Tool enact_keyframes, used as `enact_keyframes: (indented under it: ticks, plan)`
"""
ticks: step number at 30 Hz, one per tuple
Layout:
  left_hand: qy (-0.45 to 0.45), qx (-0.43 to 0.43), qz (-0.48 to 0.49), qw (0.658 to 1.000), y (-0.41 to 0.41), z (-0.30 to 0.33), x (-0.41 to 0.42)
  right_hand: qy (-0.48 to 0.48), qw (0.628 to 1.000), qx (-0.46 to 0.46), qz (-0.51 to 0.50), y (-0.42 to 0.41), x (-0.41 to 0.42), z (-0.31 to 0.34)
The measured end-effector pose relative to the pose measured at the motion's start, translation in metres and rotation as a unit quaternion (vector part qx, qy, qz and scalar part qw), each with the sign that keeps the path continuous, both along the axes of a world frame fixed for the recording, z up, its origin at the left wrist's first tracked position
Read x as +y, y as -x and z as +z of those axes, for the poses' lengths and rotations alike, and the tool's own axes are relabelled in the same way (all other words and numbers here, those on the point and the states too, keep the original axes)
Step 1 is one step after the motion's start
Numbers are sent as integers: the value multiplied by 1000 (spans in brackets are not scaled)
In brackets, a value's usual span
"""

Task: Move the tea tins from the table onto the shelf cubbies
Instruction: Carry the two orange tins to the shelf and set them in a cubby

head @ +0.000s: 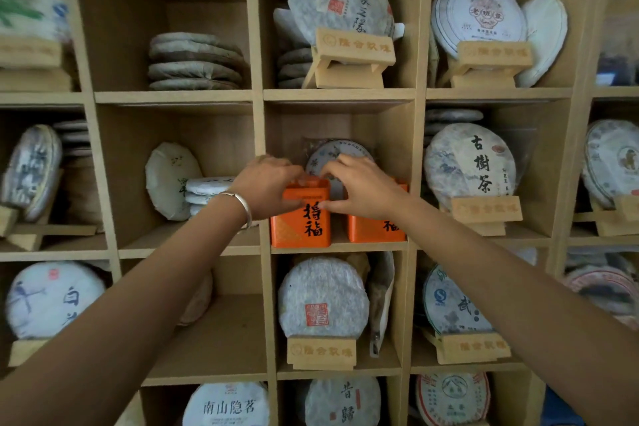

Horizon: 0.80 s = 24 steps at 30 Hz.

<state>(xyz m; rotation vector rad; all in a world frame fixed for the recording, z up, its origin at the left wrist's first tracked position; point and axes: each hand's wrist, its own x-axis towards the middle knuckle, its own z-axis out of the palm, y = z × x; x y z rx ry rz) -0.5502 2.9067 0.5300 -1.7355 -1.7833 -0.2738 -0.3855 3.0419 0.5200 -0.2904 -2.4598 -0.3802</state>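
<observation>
Two orange tea tins with black characters stand side by side at the front of the middle shelf cubby (339, 247). My left hand (266, 183), with a silver bangle on its wrist, wraps the top left of the left tin (301, 223). My right hand (363, 187) reaches across: its fingertips rest at that tin's lid and its thumb presses on the tin's front upper right edge. The palm and wrist of my right hand hide the top of the right tin (377, 230). A wrapped round tea cake (345, 150) leans behind both tins.
The wooden cubbies all around hold paper-wrapped round tea cakes, some upright on wooden stands (321, 351), some in flat stacks (195, 60). The cubby to the left of the tins has a leaning cake (169, 180) and a small stack. The table is out of view.
</observation>
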Motion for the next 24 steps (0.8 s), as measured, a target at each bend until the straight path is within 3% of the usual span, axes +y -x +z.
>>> enact_keyframes:
  ticks: [5, 17, 24]
  plan:
    - [-35, 7, 45, 998, 19, -12, -16, 131, 990, 24, 48, 27, -7, -1]
    - [-14, -22, 21, 999, 29, -8, -9, 142, 989, -32, 15, 32, -3, 13]
    - [-71, 58, 32, 995, 25, -16, -2, 121, 992, -47, -6, 26, 0, 15]
